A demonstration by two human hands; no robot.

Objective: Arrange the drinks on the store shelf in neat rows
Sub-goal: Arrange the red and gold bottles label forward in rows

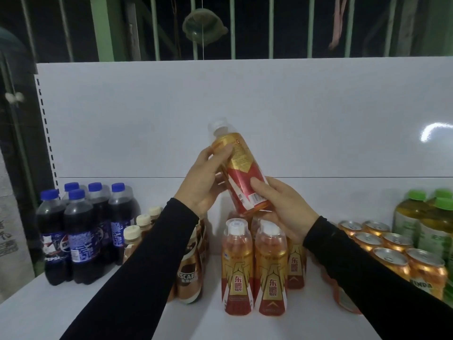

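- The left hand is gripping the upper part of a gold-and-red energy drink bottle, with its thumb lying across the gold label and its fingers curling round the far side.
- The right hand is holding the same bottle at its base, the thumb pressing just beside the barcode and the fingers wrapping underneath.
- Between the two hands the bottle is being held in the air, tilting with its white cap pointing up and to the left, above the shelf.
- Directly below the right hand's fingers, matching energy drink bottles are standing upright in short rows, two at the front and more behind.
- Under the left forearm, brown coffee bottles are standing in a line running back toward the white back panel.
- Further left of the left hand, dark cola bottles with blue caps are clustering together.
- Right of the right hand, orange cans are sitting in rows, and beyond them green-capped tea bottles are standing at the edge.
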